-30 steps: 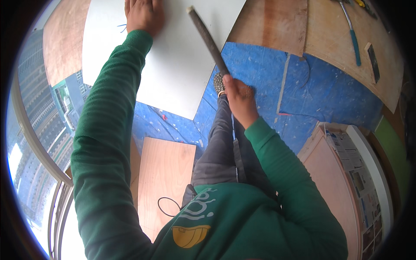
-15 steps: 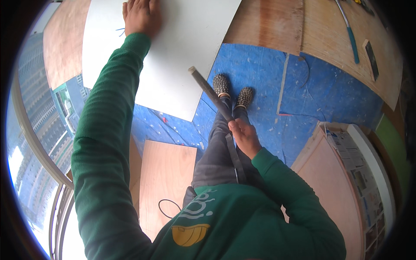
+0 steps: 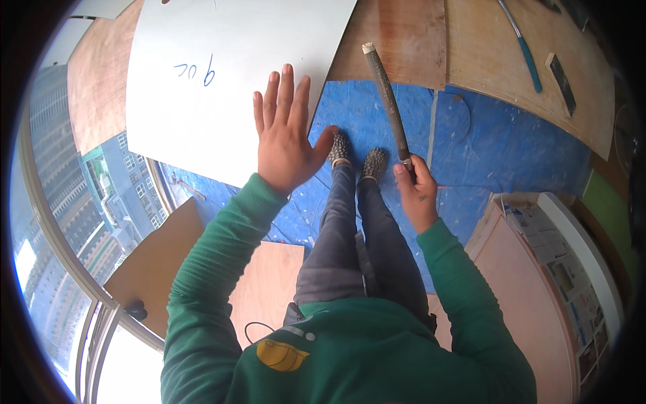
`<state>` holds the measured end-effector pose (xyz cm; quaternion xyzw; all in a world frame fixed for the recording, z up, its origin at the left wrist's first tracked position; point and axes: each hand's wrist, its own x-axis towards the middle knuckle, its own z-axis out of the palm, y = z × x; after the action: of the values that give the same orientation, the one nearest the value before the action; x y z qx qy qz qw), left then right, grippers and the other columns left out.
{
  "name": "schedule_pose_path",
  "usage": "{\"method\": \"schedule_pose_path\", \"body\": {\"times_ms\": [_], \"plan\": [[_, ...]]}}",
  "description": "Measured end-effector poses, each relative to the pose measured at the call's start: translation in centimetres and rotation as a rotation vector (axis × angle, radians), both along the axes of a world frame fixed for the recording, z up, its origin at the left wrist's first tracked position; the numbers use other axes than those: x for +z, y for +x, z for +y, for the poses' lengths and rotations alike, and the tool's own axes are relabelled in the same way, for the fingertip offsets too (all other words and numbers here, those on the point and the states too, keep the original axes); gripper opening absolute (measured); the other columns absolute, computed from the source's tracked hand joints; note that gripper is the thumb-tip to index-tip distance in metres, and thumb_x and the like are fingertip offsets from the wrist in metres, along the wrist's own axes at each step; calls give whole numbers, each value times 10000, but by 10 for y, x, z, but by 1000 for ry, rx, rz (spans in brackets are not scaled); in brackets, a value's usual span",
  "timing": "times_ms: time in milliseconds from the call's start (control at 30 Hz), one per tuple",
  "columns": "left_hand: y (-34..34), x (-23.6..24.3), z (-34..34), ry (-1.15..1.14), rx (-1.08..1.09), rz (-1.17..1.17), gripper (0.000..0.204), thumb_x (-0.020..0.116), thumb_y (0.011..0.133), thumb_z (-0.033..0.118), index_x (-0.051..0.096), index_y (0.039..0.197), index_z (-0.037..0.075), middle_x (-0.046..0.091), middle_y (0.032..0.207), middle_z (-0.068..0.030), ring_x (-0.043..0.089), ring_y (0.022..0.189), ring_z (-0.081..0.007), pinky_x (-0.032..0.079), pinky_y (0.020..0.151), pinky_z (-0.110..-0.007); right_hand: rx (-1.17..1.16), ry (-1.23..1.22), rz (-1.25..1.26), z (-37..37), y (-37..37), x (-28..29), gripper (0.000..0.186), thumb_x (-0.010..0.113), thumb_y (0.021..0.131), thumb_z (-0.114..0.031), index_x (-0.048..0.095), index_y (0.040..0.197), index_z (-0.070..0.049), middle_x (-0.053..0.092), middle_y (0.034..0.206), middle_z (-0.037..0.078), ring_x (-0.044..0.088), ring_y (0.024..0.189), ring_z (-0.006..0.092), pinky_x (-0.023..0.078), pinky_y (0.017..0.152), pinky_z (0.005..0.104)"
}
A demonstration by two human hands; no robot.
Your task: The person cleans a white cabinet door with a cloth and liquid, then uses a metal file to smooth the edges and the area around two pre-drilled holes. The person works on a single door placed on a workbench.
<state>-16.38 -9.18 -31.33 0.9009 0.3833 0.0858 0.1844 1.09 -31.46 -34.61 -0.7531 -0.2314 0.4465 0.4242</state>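
My left hand is spread flat, fingers pointing away from me. It is over the near right edge of a large white board; I cannot tell whether it touches the surface. Blue handwriting marks the board. My right hand is closed around the lower end of a rough, brownish-grey stick. The stick points up and away to the left, with a pale cut tip at its far end. Its lower end is hidden in my fist.
Plywood sheets lie beyond, bearing a tool with a teal handle and a dark flat strip. Blue sheeting covers the floor. A window is on the left; a pinkish panel stands at right.
My left hand has come back toward me and to the right, uncovering the writing. My right hand has moved right and slightly away, and the stick now points more upright.
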Motion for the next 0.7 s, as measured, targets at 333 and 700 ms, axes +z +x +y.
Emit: {"method": "schedule_pose_path", "body": {"times_ms": [333,700], "plan": [[9,-12,-13,64,156,195,1006,760,794,182,253,1651,38,206,1723,-234,159,1599,-448,87,1266,-634,278,289,-329,35,-26,-19,583,579,1025,8,488,1576,-161,593,999,99,598,828,233,514,762,336],[25,-25,-16,124,256,183,962,555,732,-21,272,1649,41,200,1725,-238,174,1587,-472,69,1255,-656,236,289,-330,29,-30,-24,638,562,1004,80,472,1590,-155,576,962,102,577,803,227,510,763,314]]}}
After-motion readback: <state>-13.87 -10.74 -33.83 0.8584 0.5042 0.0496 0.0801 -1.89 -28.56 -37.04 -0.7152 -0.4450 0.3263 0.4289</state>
